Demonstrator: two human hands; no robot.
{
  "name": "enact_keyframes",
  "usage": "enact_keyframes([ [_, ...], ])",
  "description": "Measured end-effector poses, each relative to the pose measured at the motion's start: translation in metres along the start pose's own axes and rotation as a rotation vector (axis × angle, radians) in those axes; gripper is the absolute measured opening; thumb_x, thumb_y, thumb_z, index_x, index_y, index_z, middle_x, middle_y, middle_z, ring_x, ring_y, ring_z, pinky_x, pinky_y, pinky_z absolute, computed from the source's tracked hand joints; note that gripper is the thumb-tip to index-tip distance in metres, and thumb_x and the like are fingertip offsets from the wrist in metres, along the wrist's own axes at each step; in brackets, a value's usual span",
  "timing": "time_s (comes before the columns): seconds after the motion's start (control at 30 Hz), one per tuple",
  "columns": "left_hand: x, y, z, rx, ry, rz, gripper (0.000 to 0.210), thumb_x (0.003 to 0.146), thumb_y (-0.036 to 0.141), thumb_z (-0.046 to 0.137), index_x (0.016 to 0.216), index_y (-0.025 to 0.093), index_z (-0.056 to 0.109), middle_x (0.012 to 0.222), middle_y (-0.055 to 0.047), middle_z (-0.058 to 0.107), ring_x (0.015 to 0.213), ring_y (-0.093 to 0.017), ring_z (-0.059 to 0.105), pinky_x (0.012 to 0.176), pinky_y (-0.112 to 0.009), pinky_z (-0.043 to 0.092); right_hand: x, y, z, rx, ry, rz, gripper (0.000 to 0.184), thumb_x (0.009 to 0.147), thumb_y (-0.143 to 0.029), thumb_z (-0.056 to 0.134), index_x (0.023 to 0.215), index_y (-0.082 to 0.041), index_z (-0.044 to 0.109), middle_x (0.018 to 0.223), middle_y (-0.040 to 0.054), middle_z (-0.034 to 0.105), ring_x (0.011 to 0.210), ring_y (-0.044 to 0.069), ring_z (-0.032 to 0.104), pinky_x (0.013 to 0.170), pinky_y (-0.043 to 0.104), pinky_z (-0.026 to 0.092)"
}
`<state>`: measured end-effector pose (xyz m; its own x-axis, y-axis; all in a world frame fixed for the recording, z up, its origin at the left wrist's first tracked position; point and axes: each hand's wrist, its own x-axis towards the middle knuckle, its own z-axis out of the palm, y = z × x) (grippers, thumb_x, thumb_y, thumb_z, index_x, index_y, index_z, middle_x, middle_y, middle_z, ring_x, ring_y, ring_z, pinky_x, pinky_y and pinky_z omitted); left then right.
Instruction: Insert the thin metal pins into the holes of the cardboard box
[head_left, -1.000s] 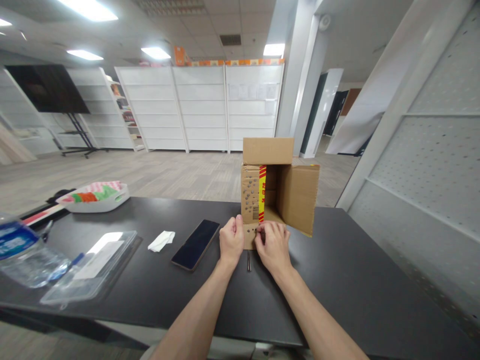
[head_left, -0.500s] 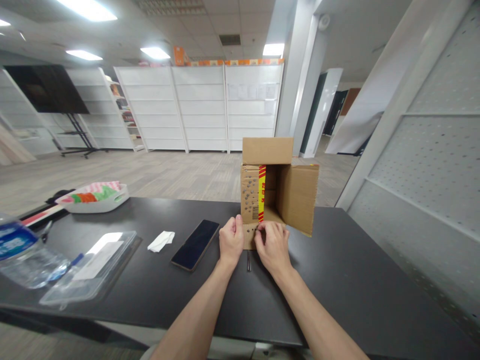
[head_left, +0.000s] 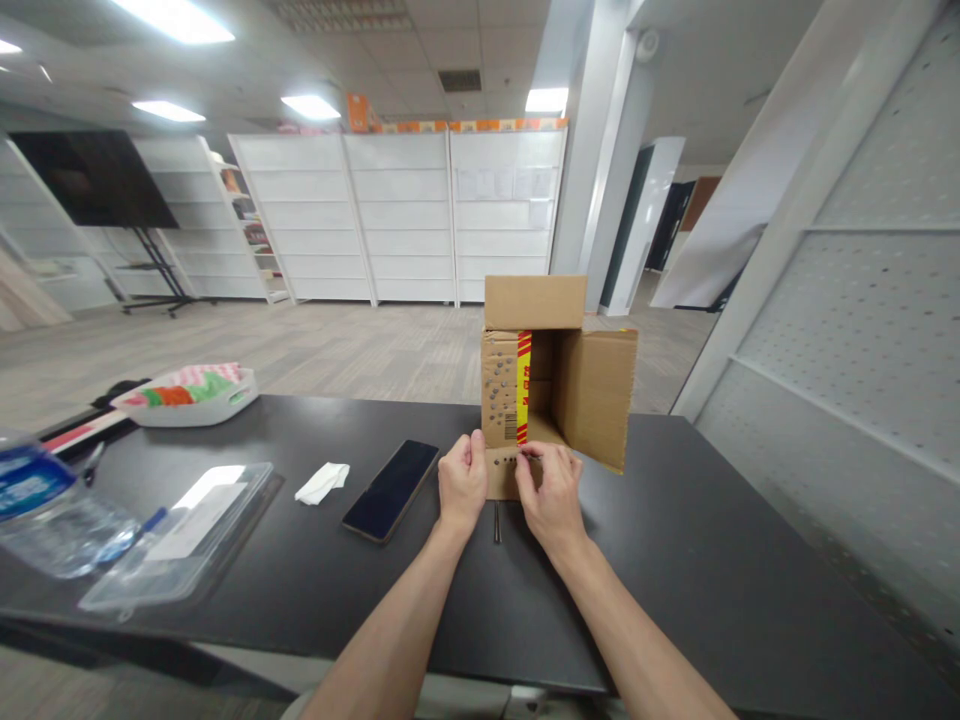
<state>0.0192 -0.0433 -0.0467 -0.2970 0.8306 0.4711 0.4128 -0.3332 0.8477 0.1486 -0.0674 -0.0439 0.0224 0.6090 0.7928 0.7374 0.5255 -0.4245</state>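
Note:
An open cardboard box [head_left: 499,390] stands on the table, its side flap out to the right and its top flap raised. Small dark round heads dot its left front panel, and a short row of them crosses the lower flap [head_left: 504,484]. My left hand [head_left: 463,482] is closed at the left edge of this lower flap, thumb up. At the flap's right part my right hand [head_left: 551,490] makes a pinch with thumb and forefinger; whatever is between the fingertips is too small to make out. A thin metal tool, perhaps tweezers [head_left: 497,525], lies just below the flap, between my hands.
Left of my hands, a phone [head_left: 391,490] and a crumpled white tissue [head_left: 322,483] lie on the black table [head_left: 720,560]. Further left are a clear plastic case [head_left: 187,545], a water bottle [head_left: 60,510] and a white tray [head_left: 244,390] with colourful contents.
My right hand has shifted slightly to the right along the lower flap, showing more of the row of dark heads. My left hand and the box have stayed put.

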Motion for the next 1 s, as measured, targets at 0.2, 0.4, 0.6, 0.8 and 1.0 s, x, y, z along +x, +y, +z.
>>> enact_keyframes([
  [0.2, 0.0, 0.001, 0.0, 0.01, 0.009, 0.003, 0.043, 0.088, 0.046, 0.04, 0.056, 0.019, 0.031, 0.05, 0.006, 0.033, 0.049, -0.008, 0.028, 0.049, -0.021, 0.024, 0.001, -0.002, -0.003, 0.017, -0.051, -0.011, 0.02, 0.092, -0.022, 0.043, 0.105, -0.02, 0.058, 0.096, 0.0059, 0.064, 0.092, 0.02, 0.054, 0.083, 0.035, 0.034],
  [0.4, 0.0, 0.002, -0.001, 0.025, 0.007, 0.009, 0.042, 0.089, 0.045, 0.039, 0.057, 0.019, 0.03, 0.05, 0.006, 0.032, 0.049, -0.008, 0.028, 0.049, -0.021, 0.024, 0.001, -0.005, -0.006, 0.049, -0.074, 0.019, 0.02, 0.093, -0.024, 0.043, 0.101, -0.02, 0.061, 0.094, 0.0065, 0.065, 0.091, 0.02, 0.055, 0.083, 0.036, 0.035],
  [0.6, 0.0, 0.001, 0.0, 0.04, 0.009, 0.007, 0.042, 0.089, 0.044, 0.039, 0.056, 0.019, 0.03, 0.05, 0.006, 0.032, 0.049, -0.008, 0.028, 0.049, -0.021, 0.024, 0.002, -0.007, -0.014, 0.074, -0.09, 0.022, 0.016, 0.092, -0.025, 0.047, 0.096, -0.021, 0.062, 0.092, 0.0047, 0.065, 0.09, 0.019, 0.055, 0.084, 0.035, 0.035],
  [0.8, 0.001, 0.002, -0.001, 0.031, 0.0, 0.01, 0.043, 0.089, 0.045, 0.038, 0.056, 0.019, 0.03, 0.05, 0.006, 0.031, 0.05, -0.008, 0.028, 0.051, -0.021, 0.024, 0.007, -0.014, -0.026, 0.136, -0.226, 0.01, 0.011, 0.089, -0.022, 0.049, 0.088, -0.021, 0.06, 0.087, 0.0027, 0.064, 0.086, 0.018, 0.056, 0.08, 0.032, 0.037],
  [1.0, 0.0, -0.001, 0.0, 0.028, 0.002, -0.008, 0.044, 0.089, 0.046, 0.038, 0.056, 0.019, 0.031, 0.051, 0.006, 0.032, 0.05, -0.008, 0.028, 0.05, -0.021, 0.023, -0.012, -0.02, -0.041, 0.15, -0.435, -0.005, 0.01, 0.088, -0.017, 0.049, 0.086, -0.022, 0.058, 0.084, 0.0017, 0.061, 0.084, 0.018, 0.055, 0.076, 0.032, 0.037],
])
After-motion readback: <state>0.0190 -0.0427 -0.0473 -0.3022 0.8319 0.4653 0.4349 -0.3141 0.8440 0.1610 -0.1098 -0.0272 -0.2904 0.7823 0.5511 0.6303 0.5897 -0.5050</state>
